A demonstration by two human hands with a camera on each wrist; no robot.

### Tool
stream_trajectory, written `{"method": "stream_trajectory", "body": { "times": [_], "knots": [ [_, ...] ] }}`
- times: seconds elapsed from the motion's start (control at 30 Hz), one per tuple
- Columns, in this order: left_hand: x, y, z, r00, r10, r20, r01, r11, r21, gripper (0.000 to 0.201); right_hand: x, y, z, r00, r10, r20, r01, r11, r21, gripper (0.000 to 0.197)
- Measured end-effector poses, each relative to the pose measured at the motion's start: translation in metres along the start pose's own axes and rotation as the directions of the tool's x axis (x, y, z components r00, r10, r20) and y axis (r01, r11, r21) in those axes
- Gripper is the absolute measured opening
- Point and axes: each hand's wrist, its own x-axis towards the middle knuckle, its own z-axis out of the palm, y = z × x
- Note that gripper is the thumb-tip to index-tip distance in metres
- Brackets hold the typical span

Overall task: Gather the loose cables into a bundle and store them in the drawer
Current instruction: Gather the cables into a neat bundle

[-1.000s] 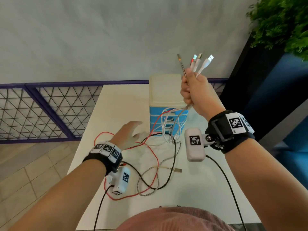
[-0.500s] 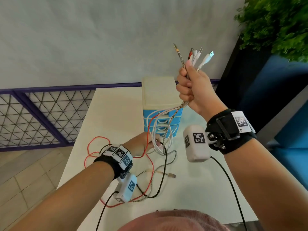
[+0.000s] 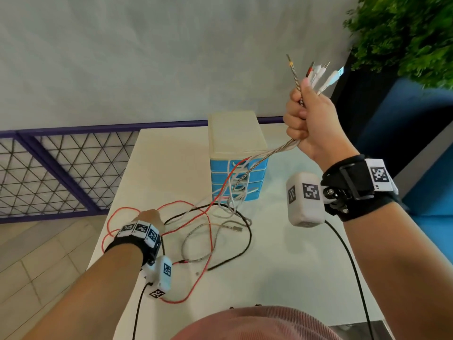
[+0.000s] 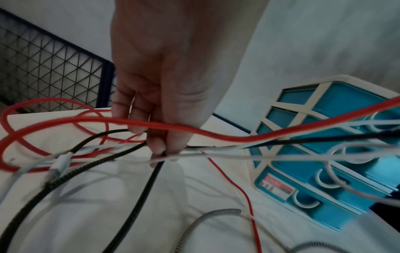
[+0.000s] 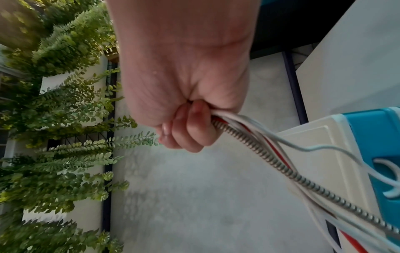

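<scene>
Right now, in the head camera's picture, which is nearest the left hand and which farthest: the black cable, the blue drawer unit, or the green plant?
1. Black braided cable: at the left hand, running right across the white table.
2. Blue-and-cream plastic drawer unit: mid-table, beyond and right.
3. Green leafy plant: far upper right, off the table.

Mixed cables (image 3: pixel 221 200) trail across table; blue drawers (image 3: pixel 236 179) closed

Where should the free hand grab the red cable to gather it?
Judging from the layout, take the red cable at its slack loops on the table, from above with the left hand. The loops lie flat there; near the drawer unit the strands run taut to the right hand.
</scene>
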Motion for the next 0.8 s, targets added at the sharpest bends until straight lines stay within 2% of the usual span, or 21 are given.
{"method": "stream_trajectory", "body": {
  "times": [0.07, 0.13, 0.17, 0.23, 0.3, 0.33, 0.37, 0.43, 0.5, 0.53, 0.63, 0.7, 0.8],
  "knots": [
    [0.001, 0.001, -0.007, 0.999, 0.038, -0.012, -0.038, 0.999, -0.039, 0.022, 0.001, 0.006, 0.006, 0.999, 0.029, 0.019, -0.029, 1.0, -0.012, 0.04],
    [0.002, 0.012, -0.015, 0.974, 0.208, -0.085, -0.22, 0.961, -0.165, 0.023, 0.001, 0.015, 0.014, 0.996, 0.067, 0.057, -0.065, 0.997, -0.033, 0.039],
    [0.002, 0.019, -0.019, 0.936, 0.316, -0.156, -0.348, 0.901, -0.258, 0.024, 0.001, 0.02, 0.018, 0.993, 0.088, 0.083, -0.085, 0.995, -0.043, 0.039],
    [-0.007, 0.044, -0.032, 0.805, 0.52, -0.285, -0.593, 0.7, -0.397, 0.031, 0.001, 0.029, 0.026, 0.981, 0.129, 0.146, -0.121, 0.991, -0.065, 0.039],
    [-0.018, 0.072, -0.045, 0.65, 0.712, -0.265, -0.735, 0.5, -0.458, 0.048, 0.0, 0.034, 0.032, 0.966, 0.159, 0.206, -0.144, 0.986, -0.088, 0.039],
    [-0.025, 0.085, -0.049, 0.6, 0.766, -0.232, -0.758, 0.45, -0.472, 0.053, -0.001, 0.036, 0.033, 0.96, 0.166, 0.226, -0.148, 0.984, -0.096, 0.039],
    [-0.029, 0.094, -0.051, 0.578, 0.793, -0.195, -0.761, 0.436, -0.48, 0.054, -0.001, 0.036, 0.034, 0.956, 0.168, 0.24, -0.148, 0.984, -0.098, 0.039],
    [-0.038, 0.105, -0.051, 0.585, 0.804, -0.112, -0.73, 0.461, -0.505, 0.038, -0.001, 0.033, 0.034, 0.956, 0.165, 0.245, -0.146, 0.985, -0.094, 0.039],
    [-0.039, 0.107, -0.048, 0.573, 0.81, -0.123, -0.739, 0.446, -0.504, 0.02, -0.001, 0.029, 0.03, 0.964, 0.151, 0.219, -0.135, 0.987, -0.087, 0.039],
    [-0.037, 0.105, -0.047, 0.584, 0.8, -0.138, -0.736, 0.45, -0.506, 0.021, -0.001, 0.026, 0.027, 0.971, 0.141, 0.195, -0.127, 0.988, -0.083, 0.039],
    [-0.027, 0.085, -0.047, 0.69, 0.695, -0.203, -0.699, 0.566, -0.437, 0.03, -0.002, 0.018, 0.016, 0.988, 0.104, 0.112, -0.096, 0.992, -0.078, 0.039],
    [-0.018, 0.067, -0.048, 0.738, 0.624, -0.255, -0.672, 0.654, -0.347, 0.031, -0.002, 0.014, 0.011, 0.994, 0.081, 0.075, -0.074, 0.993, -0.091, 0.039],
    [-0.01, 0.044, -0.051, 0.818, 0.506, -0.273, -0.571, 0.768, -0.29, 0.029, -0.002, 0.011, 0.005, 0.997, 0.06, 0.048, -0.055, 0.993, -0.103, 0.039]
  ]
}}
